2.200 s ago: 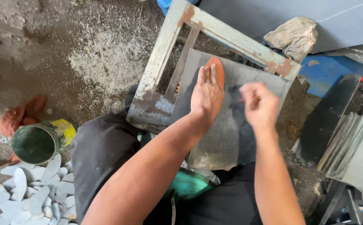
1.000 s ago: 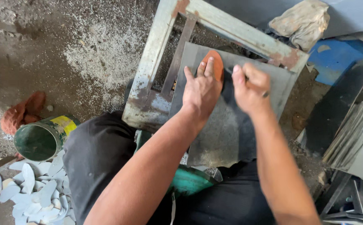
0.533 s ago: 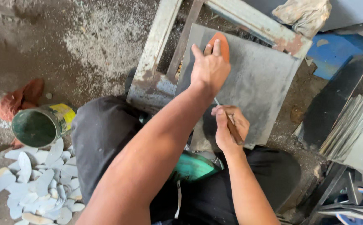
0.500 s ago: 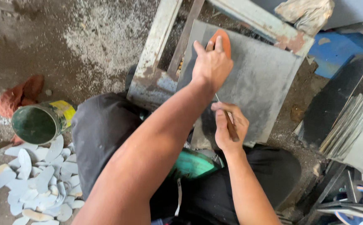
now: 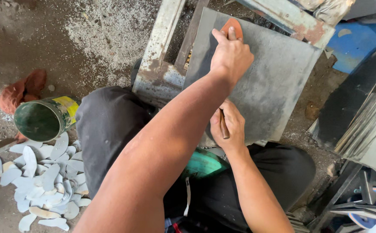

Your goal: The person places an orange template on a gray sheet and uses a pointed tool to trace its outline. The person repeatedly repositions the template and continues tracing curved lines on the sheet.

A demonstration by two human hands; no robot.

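Floor: gritty grey concrete floor (image 5: 89, 34).
Left hand (image 5: 230, 56): fingers flat, pressing orange teardrop template (image 5: 233, 28) on grey square slate sheet (image 5: 274, 82).
Right hand (image 5: 227, 127): closed around thin brown scribing tool (image 5: 224, 125).

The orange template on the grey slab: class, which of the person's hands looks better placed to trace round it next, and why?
Probably the right hand: it grips a thin scribing tool and is free. The left hand presses the orange template onto the grey slab.
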